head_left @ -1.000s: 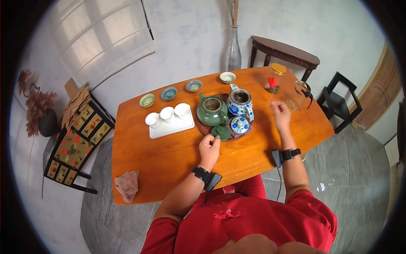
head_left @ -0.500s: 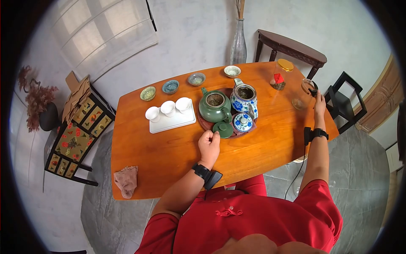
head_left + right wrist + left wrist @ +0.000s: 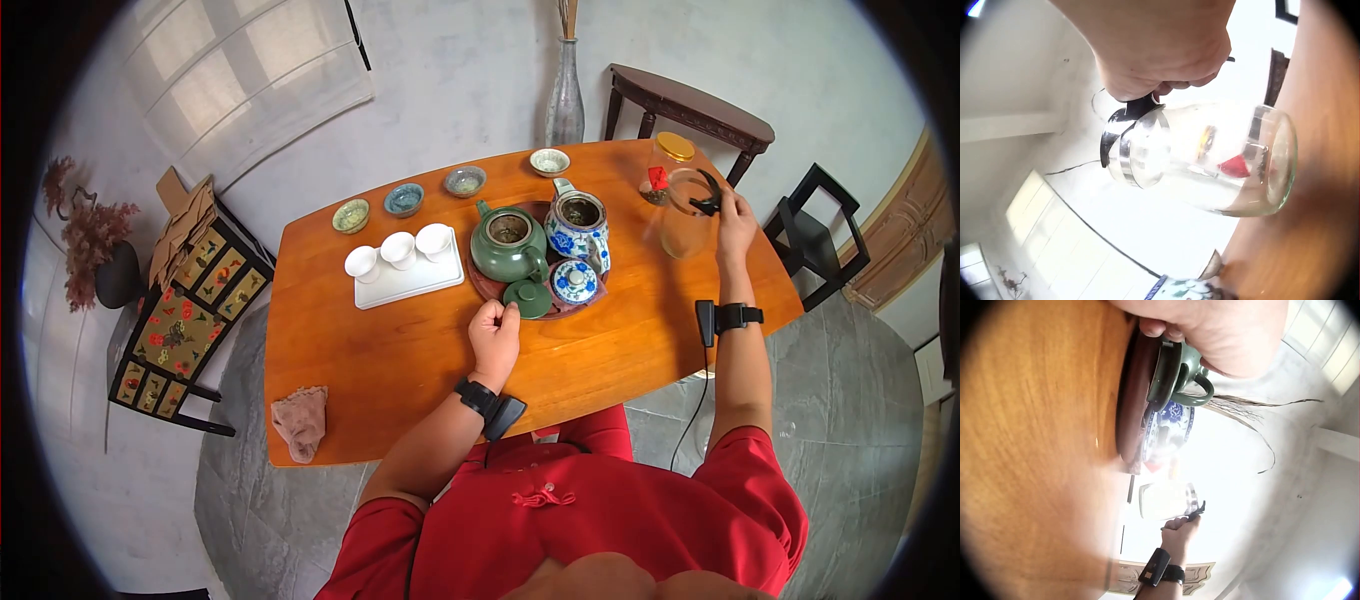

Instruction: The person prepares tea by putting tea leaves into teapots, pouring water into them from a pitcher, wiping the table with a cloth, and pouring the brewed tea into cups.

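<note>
My right hand (image 3: 736, 228) grips the black handle of a clear glass pitcher (image 3: 684, 236) at the table's right side. In the right wrist view the pitcher (image 3: 1200, 194) has a steel band and black spout collar. My left hand (image 3: 494, 345) is curled at the near edge of a green teapot lid (image 3: 528, 299), thumb against its rim. This lid lies on a round reddish-brown tray (image 3: 1129, 406), in front of the open green teapot (image 3: 505, 262). Beside that stand an open blue-and-white teapot (image 3: 586, 240) and its lid (image 3: 574, 284).
Three white cups stand on a white tray (image 3: 410, 290) at left. Several small bowls line the far edge, one pale (image 3: 549, 163). A gold-lidded jar (image 3: 674, 150) stands behind the pitcher. A pink cloth (image 3: 300, 425) lies at the near left corner of the table (image 3: 400, 370).
My right hand has moved outward to the pitcher, taken its handle and brought the pitcher up and left. My left hand stays at the green lid.
</note>
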`<move>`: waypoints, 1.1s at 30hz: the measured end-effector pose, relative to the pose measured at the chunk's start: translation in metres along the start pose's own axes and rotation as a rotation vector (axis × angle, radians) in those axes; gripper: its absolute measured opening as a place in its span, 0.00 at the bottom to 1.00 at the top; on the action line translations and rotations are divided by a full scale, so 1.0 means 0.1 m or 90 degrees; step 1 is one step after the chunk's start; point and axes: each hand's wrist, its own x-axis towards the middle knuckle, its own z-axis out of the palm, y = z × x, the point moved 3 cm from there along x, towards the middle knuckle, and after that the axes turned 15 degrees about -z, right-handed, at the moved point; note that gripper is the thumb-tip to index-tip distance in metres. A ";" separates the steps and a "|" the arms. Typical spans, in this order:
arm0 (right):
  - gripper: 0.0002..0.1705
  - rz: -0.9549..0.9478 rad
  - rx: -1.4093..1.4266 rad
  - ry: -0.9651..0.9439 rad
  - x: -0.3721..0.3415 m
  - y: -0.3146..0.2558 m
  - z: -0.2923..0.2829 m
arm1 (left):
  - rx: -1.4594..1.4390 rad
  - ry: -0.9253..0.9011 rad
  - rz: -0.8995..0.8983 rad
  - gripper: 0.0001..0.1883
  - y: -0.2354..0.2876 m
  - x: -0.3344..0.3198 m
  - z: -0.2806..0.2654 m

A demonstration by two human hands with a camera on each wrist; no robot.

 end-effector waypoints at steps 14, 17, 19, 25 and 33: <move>0.13 -0.021 0.113 -0.174 -0.37 -0.57 0.80 | 0.537 0.076 0.268 0.14 0.58 0.05 0.22; 0.13 -0.023 0.132 -0.163 -0.42 -0.53 0.78 | 0.605 0.076 0.265 0.14 0.50 0.11 0.25; 0.13 -0.020 0.138 -0.155 -0.42 -0.52 0.76 | 0.629 0.086 0.279 0.14 0.60 0.07 0.28; 0.13 0.002 0.179 -0.171 -0.44 -0.54 0.72 | 0.625 0.008 0.453 0.13 0.94 -0.02 0.70; 0.13 0.009 0.173 -0.186 -0.36 -0.55 0.72 | 0.842 -0.144 0.525 0.11 0.70 0.15 1.00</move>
